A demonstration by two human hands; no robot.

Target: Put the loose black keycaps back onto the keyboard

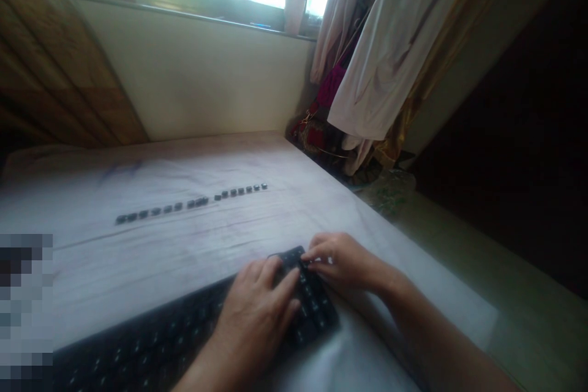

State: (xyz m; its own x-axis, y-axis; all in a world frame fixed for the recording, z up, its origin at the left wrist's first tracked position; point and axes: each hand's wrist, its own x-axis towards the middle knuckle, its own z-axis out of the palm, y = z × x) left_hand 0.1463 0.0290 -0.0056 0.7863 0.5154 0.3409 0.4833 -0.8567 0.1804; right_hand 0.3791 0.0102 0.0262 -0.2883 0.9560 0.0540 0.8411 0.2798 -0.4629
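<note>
A black keyboard [188, 318] lies slantwise on the pale bedsheet, its right end pointing away from me. My left hand [257, 303] rests palm down across the keyboard near the number pad, fingers apart and holding nothing. At the far right corner of the keyboard, my right hand [337, 257] has thumb and fingertips drawn together on the top keys. Whatever sits between those fingertips is too small and blurred to make out. Beyond the keyboard, several small dark keycaps [179, 206] lie on the sheet in a slanting line with a small gap in it.
The sheet-covered bed [105, 275] ends on the right along a slanting edge, with the floor [463, 239] below. Clothes [381, 55] hang at the right. A brown curtain [59, 55] is at the left; a potted plant [294, 12] stands on the windowsill.
</note>
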